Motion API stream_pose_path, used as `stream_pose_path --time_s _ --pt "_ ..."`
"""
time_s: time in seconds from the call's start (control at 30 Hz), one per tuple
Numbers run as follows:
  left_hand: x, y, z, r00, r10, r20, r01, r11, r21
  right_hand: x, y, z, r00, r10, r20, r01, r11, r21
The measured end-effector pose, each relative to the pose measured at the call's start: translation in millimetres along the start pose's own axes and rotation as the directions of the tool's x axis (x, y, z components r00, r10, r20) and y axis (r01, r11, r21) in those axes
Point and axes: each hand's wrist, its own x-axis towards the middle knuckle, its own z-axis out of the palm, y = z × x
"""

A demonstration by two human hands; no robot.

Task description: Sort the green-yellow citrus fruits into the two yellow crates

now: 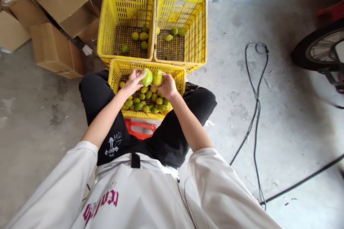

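My left hand is closed round a green lemon, thumb along its side. Close beside it, my right hand grips a yellower lemon with green patches. Both fruits are held up side by side above the near yellow crate, which stands between my knees. Inside that crate lie several green and yellow lemons; my hands hide some of them. My fingers' far sides are partly covered by the fruit.
Two more yellow crates, a left one and a right one, stand just beyond, each with several lemons inside. Cardboard boxes pile up at the left. A black cable lies on the floor at right, near a wheel. A red plastic piece sits below the near crate.
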Motion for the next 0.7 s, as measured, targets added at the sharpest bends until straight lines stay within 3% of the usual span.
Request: stream_pose_path --time_s 0.13,0.3,0.53,0.7 --pt "-1.4 1.2 4.6 1.000 0.005 -0.030 -0.005 1.000 -0.008 -1.7 -0.6 1.5 1.000 0.004 0.017 -0.004 1.000 -0.008" --pt "-4.4 -1.0 4.3 0.999 0.018 0.048 -0.019 1.000 0.017 -5.0 1.6 3.1 0.997 -0.050 0.061 0.056 0.993 -0.107" --pt "-2.0 -3.8 -2.2 0.995 0.067 0.074 -0.072 0.994 0.076 -5.7 3.6 1.3 0.989 -0.084 0.121 0.110 0.967 -0.229" --pt "-4.3 -5.0 -2.8 0.992 0.004 0.129 -0.020 0.992 0.123 -7.3 3.5 0.9 0.990 -0.096 0.104 0.118 0.966 -0.230"
